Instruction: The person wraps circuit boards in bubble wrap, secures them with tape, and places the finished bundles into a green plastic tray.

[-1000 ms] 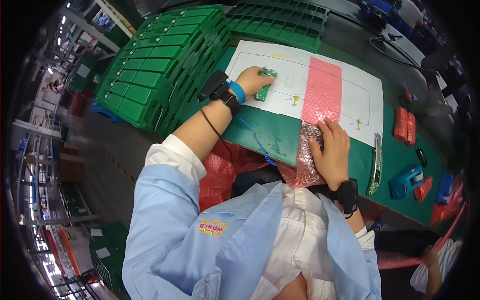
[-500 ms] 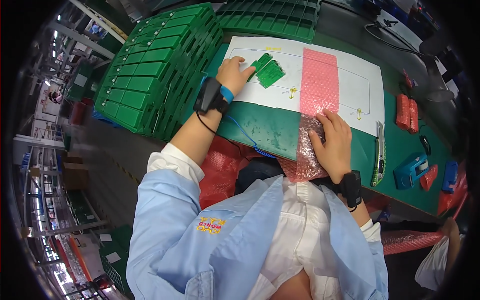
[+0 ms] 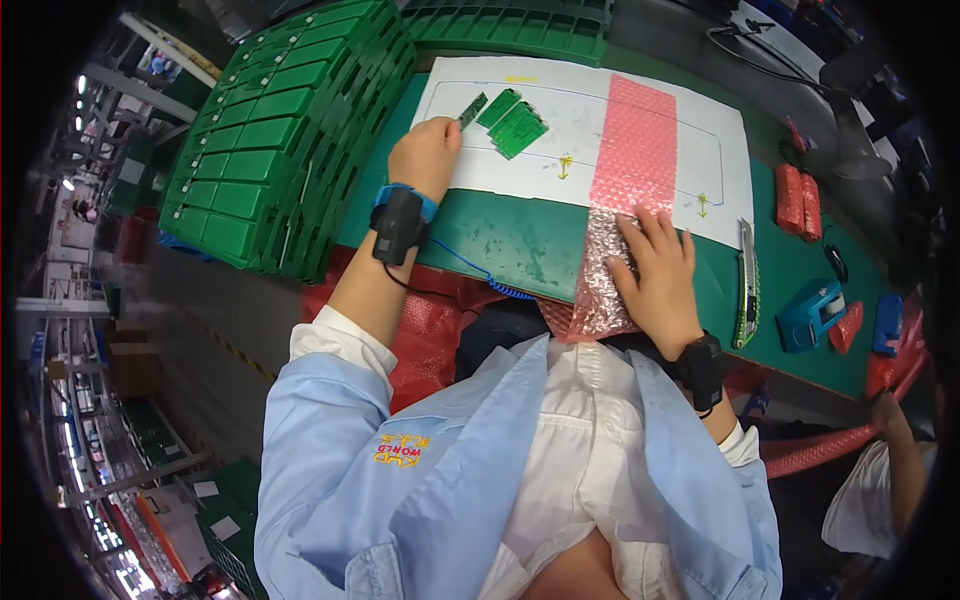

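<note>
Near the left end of the white sheet [image 3: 555, 185], my left hand [image 3: 424, 156] is closed on the edge of a small green circuit board [image 3: 473, 108], which is tilted up. Two more green circuit boards [image 3: 519, 131] lie on the sheet just right of it. A strip of pink bubble wrap [image 3: 636, 130] runs from the sheet down over the table's front edge. My right hand [image 3: 657, 275] rests on its lower part with fingers spread. A wristband with a blue coiled cord is on my left wrist.
Stacked green crates [image 3: 240, 150] rise at the left of the green table [image 3: 510, 240], with another crate [image 3: 510, 28] behind. On the right lie a green utility knife [image 3: 747, 285], red rolls [image 3: 797, 200] and a blue tape dispenser [image 3: 810, 315]. Another person's arm [image 3: 900, 440] shows at lower right.
My left hand has drawn one circuit board away from the other two and tipped it up. My right hand stays on the bubble wrap. The whole view has shifted slightly.
</note>
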Motion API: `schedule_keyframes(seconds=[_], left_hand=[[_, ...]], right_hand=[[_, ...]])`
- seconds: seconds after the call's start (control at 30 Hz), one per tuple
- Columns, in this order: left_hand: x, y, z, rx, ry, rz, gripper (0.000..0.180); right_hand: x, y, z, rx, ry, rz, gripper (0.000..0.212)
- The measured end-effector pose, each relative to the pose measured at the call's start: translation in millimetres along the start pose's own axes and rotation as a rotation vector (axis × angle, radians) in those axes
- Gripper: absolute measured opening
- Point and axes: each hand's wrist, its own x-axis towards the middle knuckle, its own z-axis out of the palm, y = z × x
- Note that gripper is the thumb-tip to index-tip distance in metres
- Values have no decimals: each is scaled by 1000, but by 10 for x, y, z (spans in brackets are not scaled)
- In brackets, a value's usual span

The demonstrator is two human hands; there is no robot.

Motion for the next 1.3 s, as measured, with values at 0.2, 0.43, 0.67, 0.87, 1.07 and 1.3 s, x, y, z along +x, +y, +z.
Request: schedule_keyframes(seconds=[0.2, 0.43, 0.67, 0.87, 1.07, 1.3], left_hand=[[12, 675, 37, -307, 109, 254, 15], [316, 1316, 535, -209, -72, 590, 18], [118, 1405, 767, -226, -203, 574, 22], [-215, 1390, 642, -357, -56, 585, 27], [-408, 1379, 629, -328, -114, 571, 30], [-457, 1323, 594, -360, -69, 595, 30]], right_hand=[[-101, -24, 2, 74, -14, -34, 47], [-86, -62, -9, 109, 6, -25, 46], [-111, -18, 13, 144, 48, -46, 44], [54, 129, -393, 436, 194, -4, 34], [1041, 564, -568, 207, 262, -32, 25], [1211, 782, 18, 46, 88, -51, 22]])
